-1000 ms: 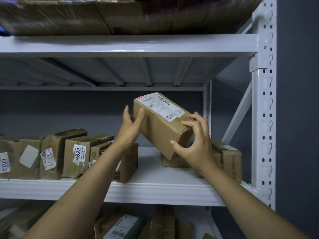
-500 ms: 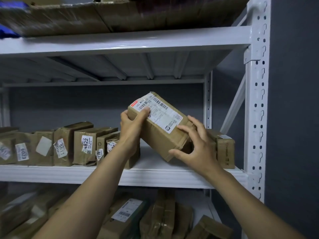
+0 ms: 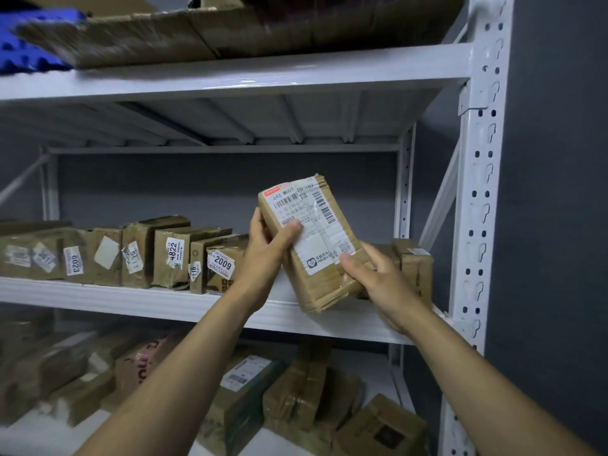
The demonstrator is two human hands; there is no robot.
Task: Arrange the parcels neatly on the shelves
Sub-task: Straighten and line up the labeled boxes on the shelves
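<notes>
Brown cardboard, the parcel [image 3: 311,245] sits tilted in both our hands above the middle shelf [image 3: 164,304], label facing us; our left hand [image 3: 266,251] wraps its upper left edge, thumb on the label; our right hand [image 3: 371,274] clasps its lower right corner. We should stand it upright in the gap between the row [image 3: 177,255] and the box [image 3: 414,268] at right, label outward, flush with its neighbours; the lower edge should land first.

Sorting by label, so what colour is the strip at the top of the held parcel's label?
Red-orange strip on the white label, head view.
</notes>
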